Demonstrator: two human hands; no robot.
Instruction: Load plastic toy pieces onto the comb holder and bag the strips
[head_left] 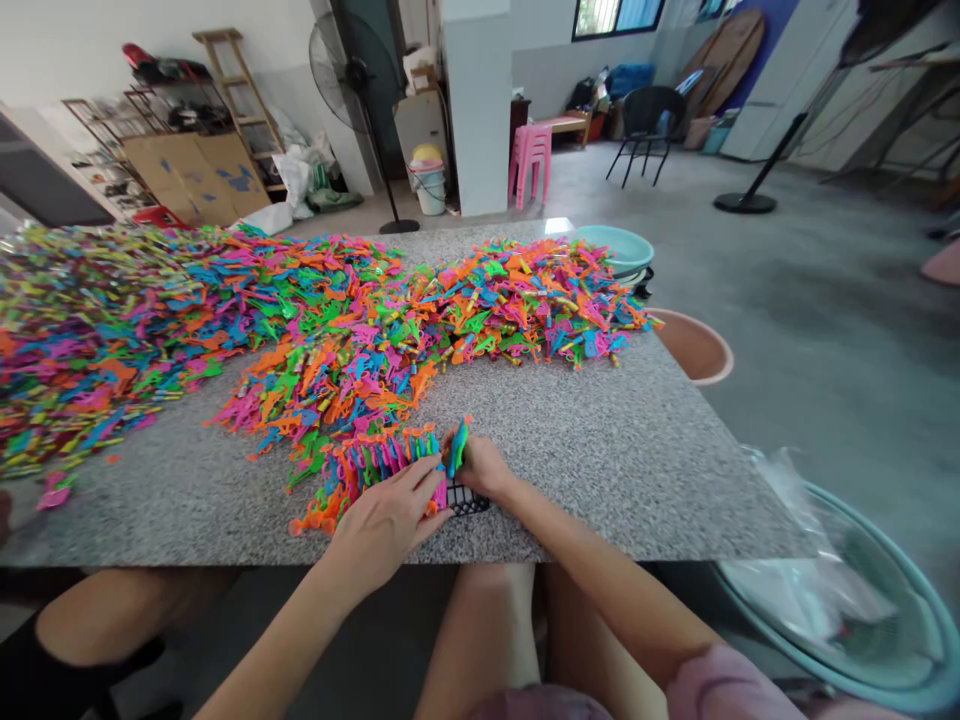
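Table: speckled grey stone top point(585, 450); spans most of view; co-worker's leg point(120, 610) at far L, under table edge.
Pile: loose multicolour plastic pcs point(517, 310) heaped across back + L of table; the bulk, by far, looks unsorted.
Tub: lg teal basin point(937, 640) on R, below table edge; clear plastic bags point(795, 590) in it.
Row: pcs stood side by side point(382, 455) near front edge, between pile and wearer; orange ends along far + near sides; prob seated in the black tray, but base hidden by hand + pcs.
Fill level: my read, this row mostly done; short stretch at R end left, plus the whole pile if more rows are wanted.
L hand: point(394, 515) laid over near side of row; fingers straight, close together, at row's R end, thumb apart on near side; can't tell if pinching or just steadying.
R hand: point(484, 465) curled; fingers pinching one pc, just R of row.
Tray: black grid point(469, 500) showing past row's R end, below R hand.
Pc in hand: blue-green point(457, 450), roughly upright, above tray's far side.
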